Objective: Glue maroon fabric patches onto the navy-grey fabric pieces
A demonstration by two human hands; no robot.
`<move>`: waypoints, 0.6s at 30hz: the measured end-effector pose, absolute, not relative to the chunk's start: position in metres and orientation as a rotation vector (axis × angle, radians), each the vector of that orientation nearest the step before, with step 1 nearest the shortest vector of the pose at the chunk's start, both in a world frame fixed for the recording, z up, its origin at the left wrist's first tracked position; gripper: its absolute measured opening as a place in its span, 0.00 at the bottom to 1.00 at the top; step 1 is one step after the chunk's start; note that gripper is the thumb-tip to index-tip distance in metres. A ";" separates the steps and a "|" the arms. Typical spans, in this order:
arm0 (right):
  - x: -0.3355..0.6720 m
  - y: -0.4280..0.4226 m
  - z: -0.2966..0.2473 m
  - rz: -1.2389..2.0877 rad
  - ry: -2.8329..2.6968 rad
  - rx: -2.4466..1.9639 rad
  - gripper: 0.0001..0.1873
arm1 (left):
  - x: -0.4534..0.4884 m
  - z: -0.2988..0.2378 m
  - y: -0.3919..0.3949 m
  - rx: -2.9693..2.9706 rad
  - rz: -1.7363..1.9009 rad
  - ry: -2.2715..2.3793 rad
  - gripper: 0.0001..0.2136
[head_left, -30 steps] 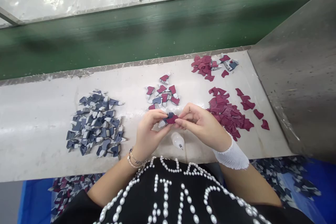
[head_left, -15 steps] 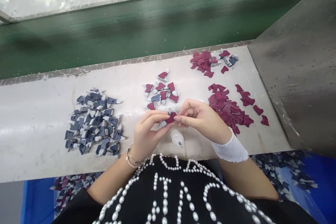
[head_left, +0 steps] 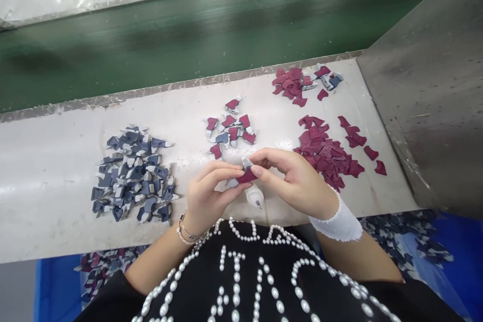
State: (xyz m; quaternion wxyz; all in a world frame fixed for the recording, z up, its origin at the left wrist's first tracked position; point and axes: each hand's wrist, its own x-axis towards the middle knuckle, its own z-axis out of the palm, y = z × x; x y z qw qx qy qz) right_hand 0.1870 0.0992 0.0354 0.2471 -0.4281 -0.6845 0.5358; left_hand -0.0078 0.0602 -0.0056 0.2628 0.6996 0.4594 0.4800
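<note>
Both my hands meet at the middle of the white bench. My left hand [head_left: 207,193] and my right hand [head_left: 294,178] pinch a small maroon cut piece [head_left: 247,176] joined to a grey-blue piece, whose pale tip points up between my fingers. Part of it is hidden by my fingertips. Just below my hands stands a small white squeeze bottle [head_left: 254,196] with a metal-tipped nozzle, lying close to my right wrist. A white mesh cuff [head_left: 335,221] circles that wrist, and bracelets circle my left.
On the white bench [head_left: 68,211] lie a grey-blue pile [head_left: 132,176], a maroon pile [head_left: 324,153], and smaller mixed heaps [head_left: 230,128] [head_left: 298,83]. A green belt [head_left: 188,45] runs behind it, a steel panel [head_left: 426,110] stands right, and blue bins hold loose pieces below.
The piece has turned so its pale tip now points up, and my right hand has shifted slightly to the right. The view has tilted a little, moving the bench up in the frame.
</note>
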 end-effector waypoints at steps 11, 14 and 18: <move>0.186 0.092 0.043 1.291 -1.971 -1.204 0.09 | -0.007 -0.004 0.059 1.847 1.326 1.181 0.15; 0.184 0.091 0.043 1.244 -1.983 -1.200 0.07 | -0.006 -0.002 0.058 1.864 1.328 1.165 0.16; 0.182 0.088 0.043 1.168 -2.002 -1.211 0.07 | -0.004 -0.004 0.057 1.930 1.376 1.173 0.17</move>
